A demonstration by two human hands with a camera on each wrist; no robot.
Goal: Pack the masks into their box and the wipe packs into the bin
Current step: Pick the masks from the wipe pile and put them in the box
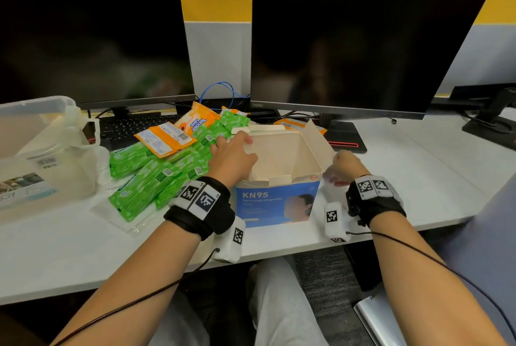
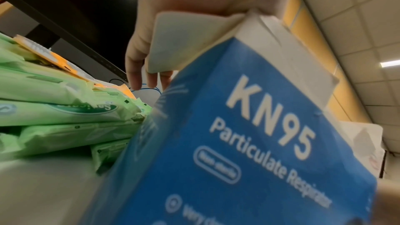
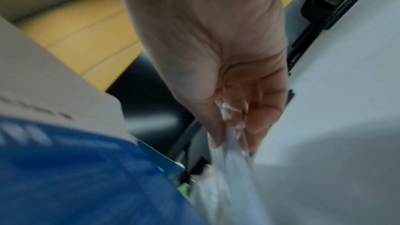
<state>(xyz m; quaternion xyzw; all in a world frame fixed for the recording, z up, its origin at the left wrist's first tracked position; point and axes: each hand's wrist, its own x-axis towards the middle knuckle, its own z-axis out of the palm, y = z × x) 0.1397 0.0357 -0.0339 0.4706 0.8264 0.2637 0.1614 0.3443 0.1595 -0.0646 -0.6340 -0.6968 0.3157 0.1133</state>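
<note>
Two hands work at either side of the blue KN95 mask box (image 1: 276, 203), which stands upright and open-topped on the white desk (image 1: 418, 178) just in front of the person, between the two wrists. The left hand (image 1: 233, 154) reaches over the box's left rim, its fingers curled over the left top flap (image 2: 173, 45) and holding that flap out and away from the opening; the left wrist view shows the fingertips (image 2: 151, 79) hooked past the flap's far edge. The right hand (image 1: 347, 162) sits just beside the box's right wall, level with its rim, and pinches a clear plastic-wrapped packet (image 3: 229, 168) between thumb and fingers; the packet hangs down from the hand beside the box and is too blurred to read, so whether it is a mask cannot be told for sure. The box's far flap (image 1: 268, 129) and right flap (image 1: 315, 136) stand open, and the cardboard interior that shows holds nothing visible. Immediately left of the box, touching its side, lies a heap of green wipe packs (image 1: 156, 175) with orange wipe packs (image 1: 178, 133) on top, well within reach of the left hand. Farther left, at the desk's edge, stands a clear plastic bin (image 1: 36, 133) with a white bag slumped against it, apart from both hands. Behind everything are two dark monitors (image 1: 360, 47) and a black keyboard (image 1: 122, 128).
</note>
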